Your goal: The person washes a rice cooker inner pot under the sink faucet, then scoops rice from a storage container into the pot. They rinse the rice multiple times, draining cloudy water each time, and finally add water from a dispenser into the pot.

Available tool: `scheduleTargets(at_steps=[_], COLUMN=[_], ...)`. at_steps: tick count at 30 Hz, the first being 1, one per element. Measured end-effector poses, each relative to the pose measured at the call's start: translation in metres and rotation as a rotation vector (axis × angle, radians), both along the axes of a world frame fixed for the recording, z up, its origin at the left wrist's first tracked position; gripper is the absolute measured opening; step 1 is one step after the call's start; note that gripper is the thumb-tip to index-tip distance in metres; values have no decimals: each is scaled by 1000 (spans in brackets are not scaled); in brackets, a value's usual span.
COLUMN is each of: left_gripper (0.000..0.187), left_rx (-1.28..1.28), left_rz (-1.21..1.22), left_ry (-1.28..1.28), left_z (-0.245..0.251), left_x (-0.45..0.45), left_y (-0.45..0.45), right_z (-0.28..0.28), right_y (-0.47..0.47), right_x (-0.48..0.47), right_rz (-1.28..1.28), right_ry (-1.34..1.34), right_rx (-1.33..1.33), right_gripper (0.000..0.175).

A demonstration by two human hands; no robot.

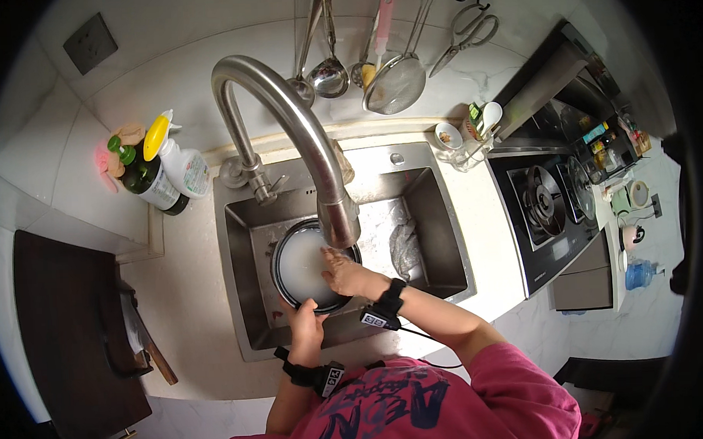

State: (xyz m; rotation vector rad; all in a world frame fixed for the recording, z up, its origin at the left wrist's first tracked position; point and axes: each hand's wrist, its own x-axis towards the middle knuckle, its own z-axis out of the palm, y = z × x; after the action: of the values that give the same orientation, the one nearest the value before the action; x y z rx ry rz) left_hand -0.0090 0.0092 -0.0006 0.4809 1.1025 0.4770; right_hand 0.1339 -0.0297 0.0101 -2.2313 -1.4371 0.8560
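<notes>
A round, dark-rimmed pot (275, 274) with cloudy whitish water (300, 266) stands in the stainless-steel sink (233, 281). My left hand (306, 327) grips its near rim, thumb on top and fingers hidden below the edge. Over the pot's right side reaches my right hand (346, 274), its fingers apart and nothing seen in them. Whether its fingertips touch the water is hard to tell. The gooseneck faucet (289, 100) arches above, and its spout head (339, 223) covers part of the pot's far right side.
Crumpled grey material (406, 249) lies in the sink's right part. Knives (149, 340) stand beside a dark board (65, 328) on the left. Bottles (178, 164) occupy the back left corner. Ladles (329, 78) and a strainer (399, 84) hang behind; a gas stove (542, 207) is right.
</notes>
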Motion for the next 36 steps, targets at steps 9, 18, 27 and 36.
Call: scheduleTargets(at_steps=[9, 18, 27, 36], left_gripper=[88, 87, 88, 88], left_rx=[255, 387, 521, 643], left_rz=[-18, -58, -83, -93], left_ry=[-21, -15, -51, -111], left_z=[9, 23, 17, 27], left_x=[0, 2, 0, 5], left_y=[-3, 1, 3, 1], right_z=[18, -59, -84, -119], right_y=[-35, -69, -58, -65], right_x=[20, 22, 3, 3], right_rz=[-96, -968, -1054, -1021], right_ry=[266, 1496, 1682, 1786], right_rx=[558, -43, 125, 178], right_gripper=[19, 31, 33, 28])
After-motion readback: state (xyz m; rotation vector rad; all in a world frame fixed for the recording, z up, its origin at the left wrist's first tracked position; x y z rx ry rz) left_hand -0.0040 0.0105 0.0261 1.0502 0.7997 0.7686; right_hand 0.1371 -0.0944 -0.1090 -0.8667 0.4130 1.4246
